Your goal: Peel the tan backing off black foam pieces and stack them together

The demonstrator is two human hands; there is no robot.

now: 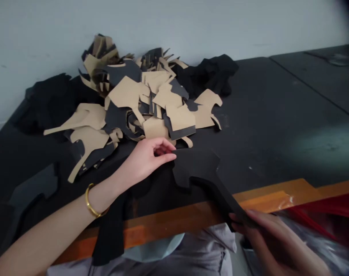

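Head — left hand (150,157) pinches matte black piece (196,165); right hand (278,239), its narrow tail (229,199).

I record plain black on the held piece (197,165) and tabletop (263,115). I note tan and dark faces among the piled cutouts (127,92). Edge strip (174,219) reads orange, bracelet (88,201) gold, wall (191,23) grey.

Fingers (166,157) on black cutout (196,165)

Our hands (147,157) are bare, a slim, smooth gold bangle (88,204) rings our left wrist (104,195), and we wear a creased, greyish-mauve garment (197,249) falling in loose folds.
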